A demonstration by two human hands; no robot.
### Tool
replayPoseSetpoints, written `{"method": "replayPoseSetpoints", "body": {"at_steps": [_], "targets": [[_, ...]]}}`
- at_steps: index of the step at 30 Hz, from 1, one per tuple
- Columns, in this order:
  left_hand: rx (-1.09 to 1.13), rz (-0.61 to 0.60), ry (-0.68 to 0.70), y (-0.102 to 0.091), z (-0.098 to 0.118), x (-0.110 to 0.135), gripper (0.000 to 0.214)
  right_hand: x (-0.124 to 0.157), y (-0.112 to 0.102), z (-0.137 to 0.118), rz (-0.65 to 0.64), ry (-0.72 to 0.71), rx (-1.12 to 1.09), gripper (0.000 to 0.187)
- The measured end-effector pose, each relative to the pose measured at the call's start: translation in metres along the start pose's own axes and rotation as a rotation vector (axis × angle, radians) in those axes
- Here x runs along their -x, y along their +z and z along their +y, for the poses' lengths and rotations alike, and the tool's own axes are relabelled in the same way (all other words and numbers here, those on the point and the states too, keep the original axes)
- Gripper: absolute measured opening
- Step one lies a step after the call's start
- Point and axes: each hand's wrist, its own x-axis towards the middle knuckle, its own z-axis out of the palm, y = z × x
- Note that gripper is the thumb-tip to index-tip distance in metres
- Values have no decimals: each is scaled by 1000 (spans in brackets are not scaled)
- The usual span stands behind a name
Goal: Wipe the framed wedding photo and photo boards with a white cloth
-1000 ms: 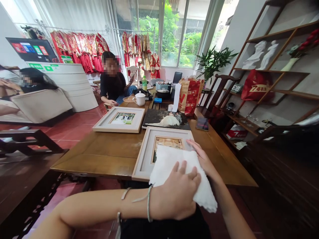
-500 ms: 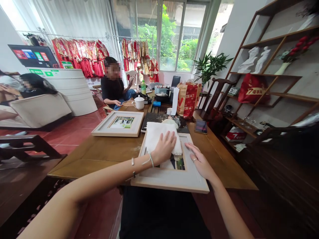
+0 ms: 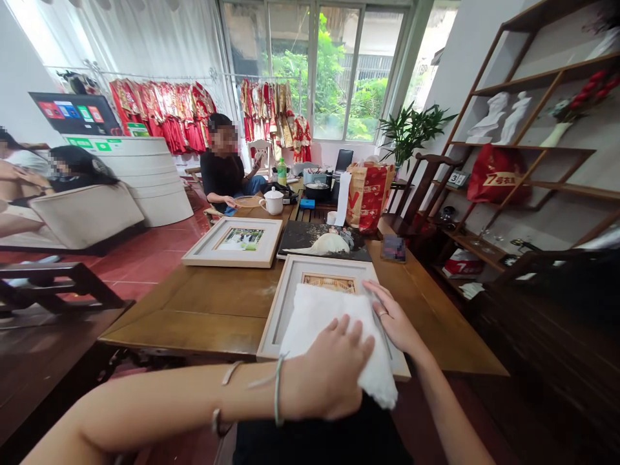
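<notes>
A white cloth covers much of the picture frame lying at the near table edge. My left hand, bent at the fingers, grips and presses the cloth near the frame's lower side. One cloth corner sticks out past the frame's lower right edge. Along the right border rests my right hand, its fingers stretched out on the frame and a ring on one of them. The top of a picture shows above the cloth; the rest is hidden.
On the wooden table lie a second framed photo, a dark photo panel and a phone-like object. Behind stand a white lidded mug and a red-brown paper bag. A person sits at the far left side.
My left hand has drawn the cloth down toward me, from the frame's top to its lower right. The upper part of the picture is now uncovered. My right hand stays on the border.
</notes>
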Motion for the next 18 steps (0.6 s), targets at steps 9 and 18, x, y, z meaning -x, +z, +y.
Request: {"method": "replayPoseSetpoints", "body": {"at_steps": [9, 18], "targets": [[-177, 20, -253, 33, -6, 3, 62, 1, -1, 1, -20, 18, 19, 43], [-244, 209, -447, 36, -97, -43, 65, -2, -3, 5, -37, 27, 7, 44]]}}
